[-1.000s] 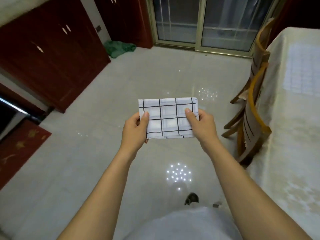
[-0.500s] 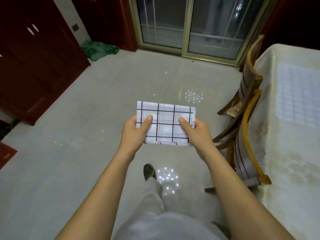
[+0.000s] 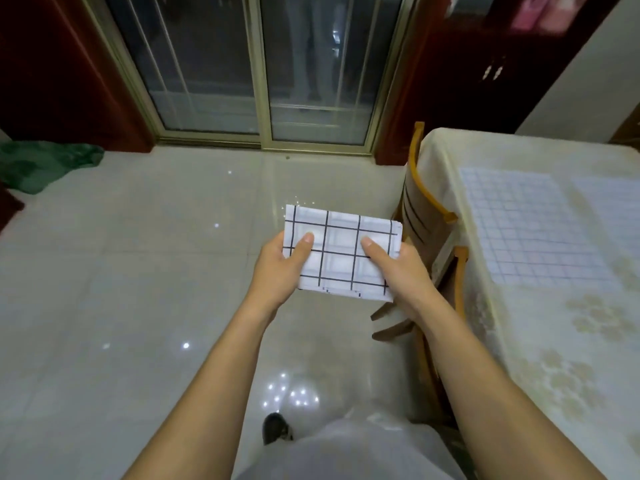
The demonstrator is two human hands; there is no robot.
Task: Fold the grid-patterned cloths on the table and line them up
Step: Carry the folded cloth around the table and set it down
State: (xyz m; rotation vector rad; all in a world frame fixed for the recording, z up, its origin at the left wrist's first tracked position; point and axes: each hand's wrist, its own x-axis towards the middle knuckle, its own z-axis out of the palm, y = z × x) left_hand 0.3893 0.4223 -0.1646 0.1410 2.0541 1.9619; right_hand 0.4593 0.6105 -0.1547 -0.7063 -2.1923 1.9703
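Two wooden chairs [image 3: 420, 216] stand between you and the surface [image 3: 571, 368] on your right, where a pale grid cloth [image 3: 530, 226] lies flat. Your left hand [image 3: 280, 268] and right hand [image 3: 401, 271] each hold one side of the folded cloth [image 3: 341, 251] above the floor [image 3: 138, 271], thumbs on top. It is white with black lines.

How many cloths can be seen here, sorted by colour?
Black-grid cloth, folded: 1
Pale blue-grid cloths, flat on the table: 2
Green cloth, on the floor: 1
Total: 4
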